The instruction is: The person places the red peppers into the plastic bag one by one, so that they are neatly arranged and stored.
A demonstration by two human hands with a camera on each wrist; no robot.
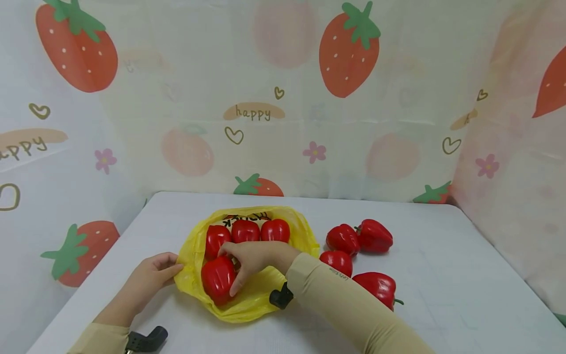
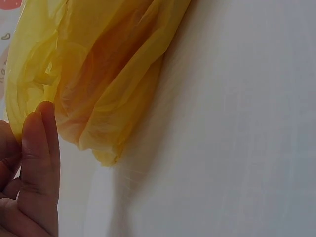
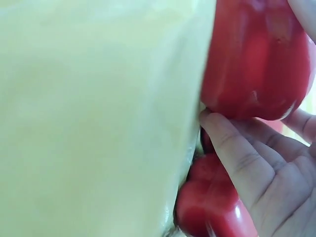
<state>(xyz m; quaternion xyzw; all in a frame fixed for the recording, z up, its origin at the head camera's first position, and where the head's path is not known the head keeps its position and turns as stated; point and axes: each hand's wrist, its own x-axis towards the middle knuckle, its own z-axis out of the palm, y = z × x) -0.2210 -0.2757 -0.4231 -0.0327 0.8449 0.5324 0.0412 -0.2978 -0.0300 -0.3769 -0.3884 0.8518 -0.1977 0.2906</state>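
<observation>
Head view looks forward and down across the counter (image 1: 446, 275); close-up wrist views share the bag (image 1: 240, 313).

"How is the left hand (image 1: 152, 274) set?"
"Pinching, thumb (image 1: 174, 270) against fingers (image 1: 164, 257), with the left forearm (image 1: 116, 309) slanting up from the lower left."
"And the right hand (image 1: 251, 256)?"
"Gripping: thumb and fingers set apart and curled, back of the hand showing. The right forearm (image 1: 353, 307) reaches in from the lower right."
"Sleeves (image 1: 314, 275)?"
"Both end short of the hands."

Eight visible red peppers (image 1: 375, 236), one yellow bag (image 1: 240, 314), one white table (image 1: 442, 255)
</observation>
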